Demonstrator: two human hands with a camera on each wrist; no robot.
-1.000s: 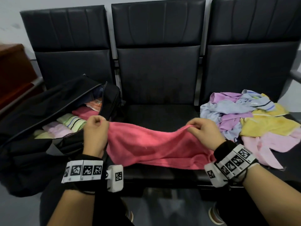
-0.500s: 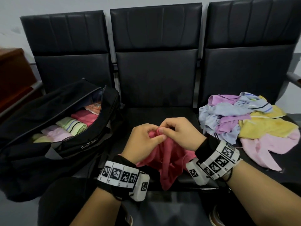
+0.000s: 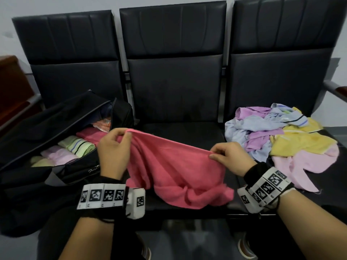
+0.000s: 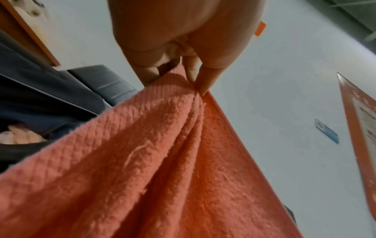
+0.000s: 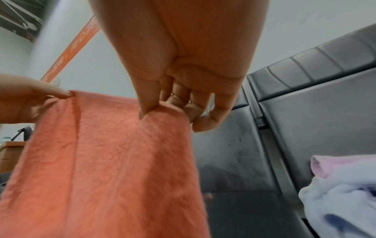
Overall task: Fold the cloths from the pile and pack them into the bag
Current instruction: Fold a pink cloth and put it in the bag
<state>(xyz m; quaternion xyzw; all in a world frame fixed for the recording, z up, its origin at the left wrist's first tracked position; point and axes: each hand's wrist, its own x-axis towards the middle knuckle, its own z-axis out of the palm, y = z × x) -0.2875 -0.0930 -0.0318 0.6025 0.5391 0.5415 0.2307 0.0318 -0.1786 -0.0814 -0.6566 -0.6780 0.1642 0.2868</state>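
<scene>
A coral-pink towel (image 3: 174, 169) is stretched over the middle seat, its lower part bunched at the seat's front edge. My left hand (image 3: 120, 137) pinches its upper left corner and my right hand (image 3: 216, 152) pinches its upper right corner. The left wrist view shows my thumb and fingers (image 4: 195, 75) gathered on the pink towel (image 4: 162, 161). In the right wrist view my right hand (image 5: 162, 109) pinches the towel's (image 5: 114, 161) top edge. An open black bag (image 3: 47, 156) on the left seat holds several folded cloths (image 3: 77, 145). A loose pile of cloths (image 3: 281, 137) lies on the right seat.
Three black padded seats (image 3: 174, 91) stand in a row against a pale wall. A brown wooden cabinet (image 3: 11, 87) is at the far left. A metal armrest (image 3: 336, 91) sticks out at the right. My knees are below the seat's front edge.
My hands met at the middle with the towel doubled half a second ago. They have since drawn apart, and the folded towel is stretched between them again.
</scene>
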